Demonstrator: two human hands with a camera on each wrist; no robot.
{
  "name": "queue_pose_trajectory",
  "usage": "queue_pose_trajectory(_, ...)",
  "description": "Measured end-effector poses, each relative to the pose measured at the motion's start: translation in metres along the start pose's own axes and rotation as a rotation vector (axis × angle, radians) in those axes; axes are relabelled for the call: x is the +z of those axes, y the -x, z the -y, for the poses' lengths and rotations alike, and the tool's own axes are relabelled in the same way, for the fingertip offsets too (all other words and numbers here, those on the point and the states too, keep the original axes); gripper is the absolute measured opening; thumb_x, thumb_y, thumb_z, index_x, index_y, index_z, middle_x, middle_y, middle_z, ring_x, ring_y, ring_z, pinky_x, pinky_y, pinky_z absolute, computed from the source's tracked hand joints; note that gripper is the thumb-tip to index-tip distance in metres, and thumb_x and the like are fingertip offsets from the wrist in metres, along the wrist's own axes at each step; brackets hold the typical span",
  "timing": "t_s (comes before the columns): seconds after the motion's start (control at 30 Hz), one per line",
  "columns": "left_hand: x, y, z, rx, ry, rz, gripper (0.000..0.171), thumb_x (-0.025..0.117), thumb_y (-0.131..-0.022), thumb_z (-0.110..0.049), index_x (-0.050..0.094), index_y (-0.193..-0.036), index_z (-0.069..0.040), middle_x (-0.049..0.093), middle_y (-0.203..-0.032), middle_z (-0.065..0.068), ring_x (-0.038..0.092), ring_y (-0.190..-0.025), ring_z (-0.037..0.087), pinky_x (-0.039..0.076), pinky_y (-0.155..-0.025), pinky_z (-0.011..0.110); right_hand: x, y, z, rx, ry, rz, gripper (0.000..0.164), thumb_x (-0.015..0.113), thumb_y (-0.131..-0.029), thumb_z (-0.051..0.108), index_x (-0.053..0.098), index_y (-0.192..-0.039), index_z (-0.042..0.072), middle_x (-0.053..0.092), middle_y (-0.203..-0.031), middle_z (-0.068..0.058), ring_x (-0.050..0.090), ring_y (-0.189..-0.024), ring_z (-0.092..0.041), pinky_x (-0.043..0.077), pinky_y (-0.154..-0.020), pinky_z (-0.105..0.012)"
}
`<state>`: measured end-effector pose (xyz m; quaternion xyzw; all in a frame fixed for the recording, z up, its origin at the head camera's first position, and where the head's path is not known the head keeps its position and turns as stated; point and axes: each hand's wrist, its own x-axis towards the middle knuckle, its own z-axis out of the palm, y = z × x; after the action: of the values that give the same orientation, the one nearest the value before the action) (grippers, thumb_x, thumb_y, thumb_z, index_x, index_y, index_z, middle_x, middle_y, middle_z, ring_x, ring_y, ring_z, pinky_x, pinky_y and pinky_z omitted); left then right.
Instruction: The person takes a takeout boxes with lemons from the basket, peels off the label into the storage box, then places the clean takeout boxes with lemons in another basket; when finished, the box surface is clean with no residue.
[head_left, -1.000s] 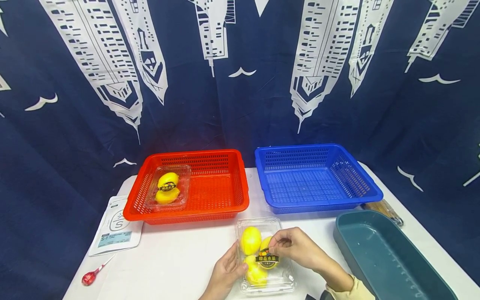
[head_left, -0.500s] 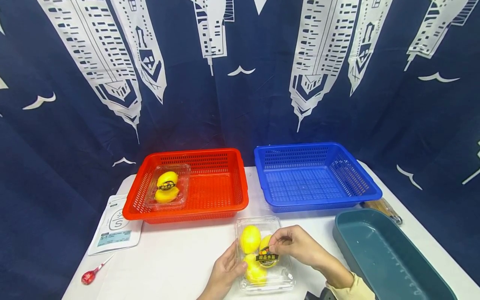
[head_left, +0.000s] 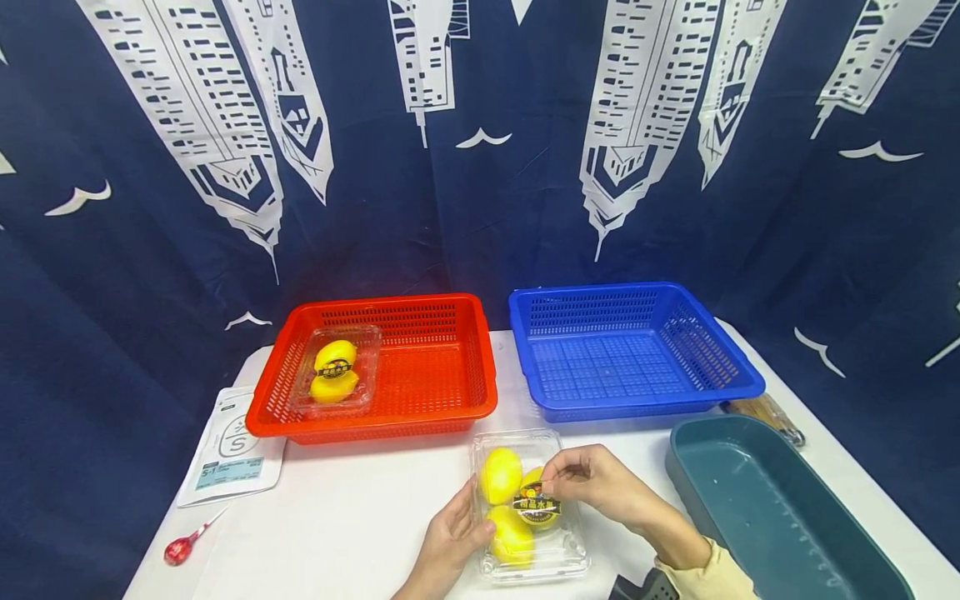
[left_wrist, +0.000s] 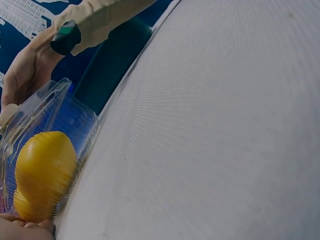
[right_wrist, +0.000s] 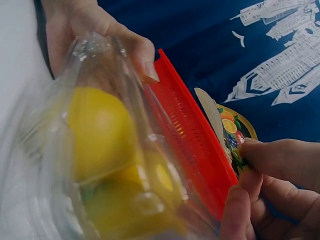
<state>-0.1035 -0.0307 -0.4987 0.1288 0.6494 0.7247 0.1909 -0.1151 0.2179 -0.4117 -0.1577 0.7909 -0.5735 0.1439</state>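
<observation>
A clear plastic clamshell box (head_left: 553,560) with three lemons (head_left: 501,475) lies on the white table at front centre. My left hand (head_left: 450,537) grips its left side, thumb over the lid edge. With thumb and fingertips, my right hand (head_left: 598,490) pinches a round black-and-gold fruit sticker (head_left: 537,510) over the lid. The right wrist view shows the sticker (right_wrist: 231,127) standing off the plastic at the fingertips, its fruit print partly covered by them. From the left wrist view, one lemon (left_wrist: 46,162) shows through the box wall, and the left fingers are mostly cut off.
Behind stand a red basket (head_left: 420,425), with another clamshell of lemons (head_left: 335,372) inside, and a blue basket (head_left: 645,408). A teal bin (head_left: 787,508) is at right, beside a brown packaged item (head_left: 767,417). A white pouch (head_left: 236,450) and red lollipop (head_left: 178,550) lie at left.
The sticker in my right hand has shifted slightly up and to the right, with the hand. My left hand and the clamshell have stayed in place.
</observation>
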Motion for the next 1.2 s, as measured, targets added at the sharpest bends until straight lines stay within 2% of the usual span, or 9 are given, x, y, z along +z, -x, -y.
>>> queue_pose_trajectory(0.17,0.000,0.000,0.001,0.015,-0.019,-0.004,0.077,0.058,-0.096,-0.022,0.015,-0.150,0.012,0.015,-0.157,0.030,0.021,-0.145,0.046,0.028,-0.115,0.040,-0.002,0.001,0.005,0.010,0.024,-0.003,0.018,0.068,-0.087,0.009,0.067,-0.093,-0.007,0.069,-0.085,-0.008,0.060,-0.074,-0.003,0.053,-0.069,-0.018)
queue_pose_trajectory(0.3,0.001,-0.001,0.000,0.002,-0.025,-0.011,0.078,0.058,-0.096,-0.024,0.015,-0.150,0.012,0.015,-0.158,0.028,0.019,-0.146,0.045,0.026,-0.115,0.041,-0.014,0.007,0.016,0.013,0.070,-0.020,0.019,0.069,-0.087,0.011,0.067,-0.095,-0.007,0.069,-0.085,-0.009,0.061,-0.074,-0.003,0.054,-0.069,-0.019)
queue_pose_trajectory(0.43,0.001,-0.002,-0.002,-0.025,-0.025,-0.016,0.079,0.058,-0.096,-0.026,0.015,-0.151,0.010,0.015,-0.159,0.027,0.019,-0.146,0.044,0.026,-0.116,0.041,-0.037,0.019,0.028,0.035,0.144,-0.066,0.022,0.070,-0.087,0.013,0.067,-0.096,-0.007,0.069,-0.086,-0.008,0.062,-0.074,-0.003,0.056,-0.069,-0.020)
queue_pose_trajectory(0.6,-0.001,-0.004,-0.003,-0.044,-0.024,-0.018,0.080,0.058,-0.095,-0.027,0.015,-0.151,0.009,0.015,-0.159,0.027,0.018,-0.146,0.044,0.025,-0.117,0.044,-0.070,0.037,0.034,0.073,0.208,-0.177,0.027,0.071,-0.088,0.014,0.065,-0.100,-0.009,0.071,-0.087,-0.007,0.066,-0.076,-0.004,0.057,-0.069,-0.022)
queue_pose_trajectory(0.73,-0.001,-0.004,-0.003,-0.040,-0.015,-0.008,0.079,0.058,-0.096,-0.026,0.014,-0.151,0.010,0.014,-0.159,0.027,0.017,-0.147,0.044,0.024,-0.117,0.044,-0.096,0.053,0.034,0.097,0.305,-0.258,0.023,0.070,-0.089,0.015,0.066,-0.098,-0.006,0.072,-0.083,0.002,0.066,-0.074,-0.003,0.056,-0.066,-0.022)
queue_pose_trajectory(0.83,-0.001,-0.004,-0.003,-0.037,-0.013,-0.005,0.079,0.058,-0.096,-0.025,0.013,-0.151,0.011,0.014,-0.159,0.027,0.016,-0.147,0.044,0.024,-0.116,0.043,-0.114,0.064,0.031,0.067,0.404,-0.301,0.016,0.070,-0.088,0.011,0.068,-0.093,-0.004,0.070,-0.078,0.008,0.065,-0.071,-0.001,0.055,-0.063,-0.020)
queue_pose_trajectory(0.97,-0.001,-0.002,-0.004,-0.033,-0.007,-0.005,0.079,0.058,-0.096,-0.024,0.013,-0.151,0.011,0.013,-0.159,0.028,0.016,-0.146,0.045,0.025,-0.116,0.041,-0.135,0.075,0.027,0.075,0.515,-0.325,0.011,0.071,-0.087,0.010,0.069,-0.090,0.000,0.069,-0.076,0.011,0.062,-0.069,0.000,0.052,-0.061,-0.019)
queue_pose_trajectory(1.2,-0.002,-0.002,-0.003,-0.049,-0.003,-0.005,0.080,0.058,-0.096,-0.026,0.013,-0.152,0.009,0.013,-0.159,0.028,0.016,-0.147,0.044,0.027,-0.116,0.041,-0.164,0.086,0.015,0.215,0.667,-0.304,0.015,0.074,-0.085,0.019,0.071,-0.090,0.005,0.070,-0.082,0.003,0.057,-0.070,0.001,0.051,-0.060,-0.019)
